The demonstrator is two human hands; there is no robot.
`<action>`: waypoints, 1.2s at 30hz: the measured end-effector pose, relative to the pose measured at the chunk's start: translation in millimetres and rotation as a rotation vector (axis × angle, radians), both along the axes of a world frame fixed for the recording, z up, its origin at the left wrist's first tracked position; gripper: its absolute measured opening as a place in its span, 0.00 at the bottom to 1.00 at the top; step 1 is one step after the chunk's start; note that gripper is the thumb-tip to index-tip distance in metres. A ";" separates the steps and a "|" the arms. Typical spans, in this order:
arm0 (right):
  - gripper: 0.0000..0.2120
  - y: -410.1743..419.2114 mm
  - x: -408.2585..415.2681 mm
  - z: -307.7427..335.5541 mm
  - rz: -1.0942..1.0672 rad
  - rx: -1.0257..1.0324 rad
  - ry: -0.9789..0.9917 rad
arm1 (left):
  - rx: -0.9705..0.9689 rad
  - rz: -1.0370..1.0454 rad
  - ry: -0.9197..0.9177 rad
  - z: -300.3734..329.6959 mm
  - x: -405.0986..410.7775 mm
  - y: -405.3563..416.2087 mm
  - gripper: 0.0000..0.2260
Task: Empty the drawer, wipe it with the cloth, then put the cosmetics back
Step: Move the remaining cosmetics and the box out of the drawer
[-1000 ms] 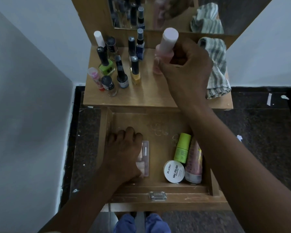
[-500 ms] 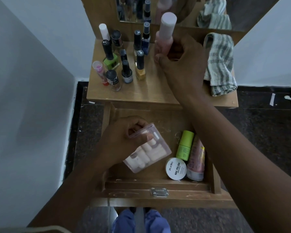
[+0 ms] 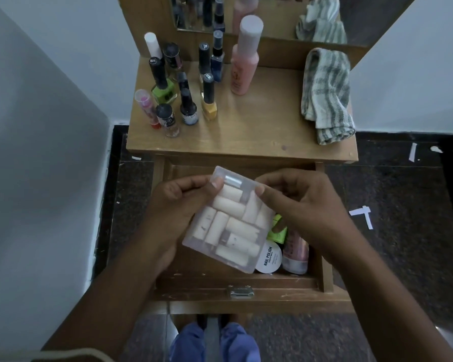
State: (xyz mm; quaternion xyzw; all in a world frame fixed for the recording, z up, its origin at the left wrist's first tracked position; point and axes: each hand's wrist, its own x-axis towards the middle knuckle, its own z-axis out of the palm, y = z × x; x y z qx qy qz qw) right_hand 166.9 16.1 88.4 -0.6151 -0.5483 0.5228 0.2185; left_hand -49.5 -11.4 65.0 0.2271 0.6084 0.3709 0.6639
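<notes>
Both hands hold a clear plastic box (image 3: pixel 230 226) of pale beige tubes above the open wooden drawer (image 3: pixel 236 283). My left hand (image 3: pixel 175 207) grips its left side, thumb on the lid. My right hand (image 3: pixel 298 205) pinches its upper right corner. Under the box in the drawer lie a round white nail polish remover tub (image 3: pixel 270 259), a lime green bottle (image 3: pixel 279 231) and a pink tube (image 3: pixel 296 254). On the tabletop (image 3: pixel 259 131) stand a tall pink bottle (image 3: pixel 243 61), several nail polish bottles (image 3: pixel 186 100), and the striped cloth (image 3: pixel 327 95).
A mirror (image 3: pixel 259 17) rises behind the tabletop. White walls close in on the left and back right. The dark floor (image 3: pixel 390 218) carries bits of white paper. My feet and blue trousers (image 3: pixel 215 340) are below the drawer front with its metal latch (image 3: pixel 241 292).
My right hand let go of the tall pink bottle on the tabletop and came down to the box. My left hand lifted the clear box out of the drawer and tilted it up.
</notes>
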 end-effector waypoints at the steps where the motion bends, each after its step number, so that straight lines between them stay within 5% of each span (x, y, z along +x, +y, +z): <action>1: 0.06 -1.9 4.0 0.7 -0.026 -0.055 0.076 | -0.002 -0.007 0.022 0.7 0.9 1.6 0.15; 9: 0.09 -2.4 16.6 -2.9 -0.377 -0.040 0.454 | 0.069 0.163 -0.093 13.2 19.6 3.9 0.18; 15: 0.10 2.1 5.4 -8.9 -0.671 0.011 0.603 | 0.335 0.231 0.324 13.9 41.5 -14.2 0.30; 22: 0.12 11.3 -6.8 -12.3 -0.738 0.096 0.627 | 0.650 -0.020 0.737 -9.3 42.7 -3.0 0.24; 27: 0.13 17.2 -7.1 -13.7 -0.639 0.151 0.512 | 0.714 0.038 0.891 -13.1 44.1 9.9 0.19; 33: 0.16 24.8 4.3 -20.4 -0.401 0.313 0.018 | 0.744 0.075 0.938 -17.2 46.0 18.2 0.17; 36: 0.20 26.5 7.1 -20.5 -0.346 0.306 -0.081 | 0.746 0.115 0.939 -20.7 49.8 20.5 0.17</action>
